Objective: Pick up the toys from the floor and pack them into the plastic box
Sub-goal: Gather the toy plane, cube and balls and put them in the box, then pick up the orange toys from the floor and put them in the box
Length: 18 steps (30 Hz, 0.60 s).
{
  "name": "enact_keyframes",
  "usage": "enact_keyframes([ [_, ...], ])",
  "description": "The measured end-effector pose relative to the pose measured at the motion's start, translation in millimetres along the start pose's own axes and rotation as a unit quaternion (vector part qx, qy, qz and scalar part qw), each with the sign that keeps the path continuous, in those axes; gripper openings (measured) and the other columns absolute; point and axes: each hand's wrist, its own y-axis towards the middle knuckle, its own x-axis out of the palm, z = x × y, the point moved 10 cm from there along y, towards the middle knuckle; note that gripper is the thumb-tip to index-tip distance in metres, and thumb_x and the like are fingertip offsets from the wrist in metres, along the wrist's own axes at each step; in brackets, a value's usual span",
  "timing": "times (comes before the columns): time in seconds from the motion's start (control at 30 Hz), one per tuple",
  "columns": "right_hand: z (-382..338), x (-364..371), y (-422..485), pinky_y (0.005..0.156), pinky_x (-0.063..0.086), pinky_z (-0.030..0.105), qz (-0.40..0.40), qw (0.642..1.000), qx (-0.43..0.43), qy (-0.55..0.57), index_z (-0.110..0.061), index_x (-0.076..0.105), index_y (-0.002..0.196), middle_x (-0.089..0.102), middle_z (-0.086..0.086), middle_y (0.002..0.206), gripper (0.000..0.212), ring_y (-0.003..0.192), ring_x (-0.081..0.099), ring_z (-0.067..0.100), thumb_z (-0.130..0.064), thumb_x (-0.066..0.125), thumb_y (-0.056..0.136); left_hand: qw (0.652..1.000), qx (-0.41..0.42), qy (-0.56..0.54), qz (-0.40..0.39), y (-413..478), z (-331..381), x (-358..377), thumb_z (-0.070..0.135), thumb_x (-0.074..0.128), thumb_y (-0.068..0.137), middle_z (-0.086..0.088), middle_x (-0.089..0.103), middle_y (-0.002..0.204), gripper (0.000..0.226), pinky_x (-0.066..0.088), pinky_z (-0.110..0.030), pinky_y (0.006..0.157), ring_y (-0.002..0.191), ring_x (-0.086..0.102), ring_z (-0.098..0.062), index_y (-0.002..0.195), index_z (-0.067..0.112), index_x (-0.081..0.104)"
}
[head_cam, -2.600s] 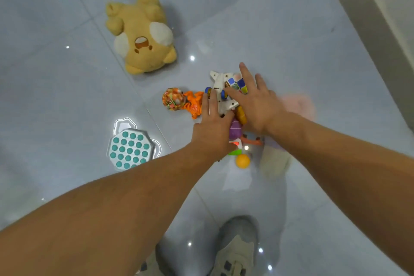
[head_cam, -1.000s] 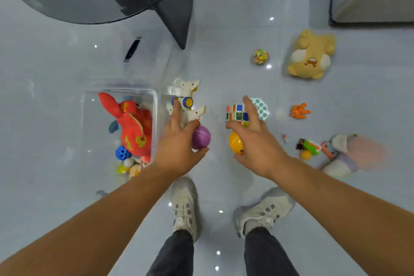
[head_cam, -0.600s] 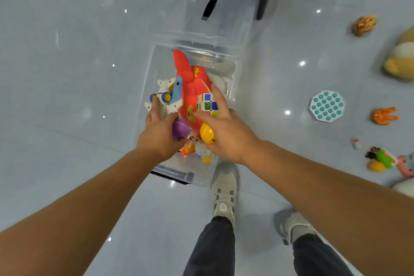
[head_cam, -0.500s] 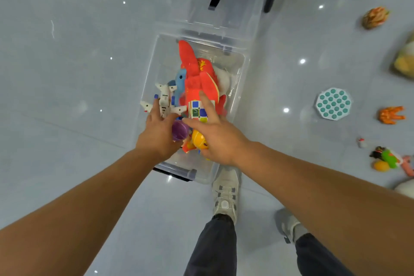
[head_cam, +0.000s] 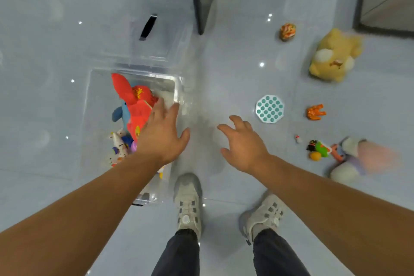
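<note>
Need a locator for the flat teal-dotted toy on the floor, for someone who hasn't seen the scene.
Start at the clear plastic box and go right across the grey floor, past the right hand. The flat white octagonal pad with teal bubbles lies left of the small orange claw-shaped toy; it alone is flat and dotted.

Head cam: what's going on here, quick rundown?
A person is tidying toys into a clear plastic box on the floor. Both hands are empty and open: the left hand is over the box's right side, the right hand is over bare floor. The box holds a red plush and smaller toys. Not yet packed: a teal pop-it pad, a yellow plush, an orange figure and a few others.
</note>
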Motion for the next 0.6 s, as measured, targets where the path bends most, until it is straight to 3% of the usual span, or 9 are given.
enact_keyframes([
  [0.13, 108.9, -44.6, -34.2, 0.1, 0.039, 0.045, 0.045, 0.995, 0.088, 0.013, -0.027, 0.029, 0.145, 0.014, 0.012, 0.156, 0.065, 0.138, 0.023, 0.033, -0.034, 0.059, 0.088, 0.995, 0.076, 0.044, -0.038, 31.4, 118.6, 20.2, 0.049, 0.052, 0.091, -0.011, 0.003, 0.163, 0.07, 0.035, -0.048, 0.108, 0.148, 0.011, -0.029, 0.15, 0.026, 0.023],
  [0.3, 237.3, -65.4, -73.9, 0.097, 0.045, 0.045, 0.061, 0.982, 0.173, 0.048, -0.029, 0.026, 0.145, 0.01, 0.012, 0.157, 0.068, 0.136, 0.025, 0.034, -0.034, 0.059, 0.086, 0.986, 0.113, 0.103, -0.07, 66.7, 229.0, 53.5, 0.046, 0.05, 0.093, -0.01, 0.002, 0.163, 0.068, 0.031, -0.046, 0.111, 0.149, 0.011, -0.027, 0.15, 0.024, 0.022],
  [0.47, 323.7, -56.8, -75.1, 0.095, 0.045, 0.046, 0.07, 0.966, 0.233, 0.087, -0.031, 0.025, 0.146, 0.009, 0.012, 0.156, 0.068, 0.131, 0.033, 0.034, -0.036, 0.058, 0.088, 0.969, 0.15, 0.175, -0.085, 126.0, 289.3, 92.4, 0.041, 0.052, 0.093, -0.012, 0.005, 0.162, 0.066, 0.037, -0.048, 0.109, 0.148, 0.014, -0.029, 0.149, 0.023, 0.023],
  [0.6, 361.4, -33.2, -37.7, 0.098, 0.045, 0.047, 0.075, 0.956, 0.256, 0.123, -0.034, 0.019, 0.148, 0.006, 0.01, 0.158, 0.07, 0.133, 0.033, 0.034, -0.036, 0.057, 0.089, 0.931, 0.196, 0.29, -0.106, 209.6, 306.6, 127.7, 0.043, 0.051, 0.094, -0.013, -0.005, 0.162, 0.068, 0.025, -0.052, 0.115, 0.149, 0.004, -0.034, 0.151, 0.026, 0.016],
])
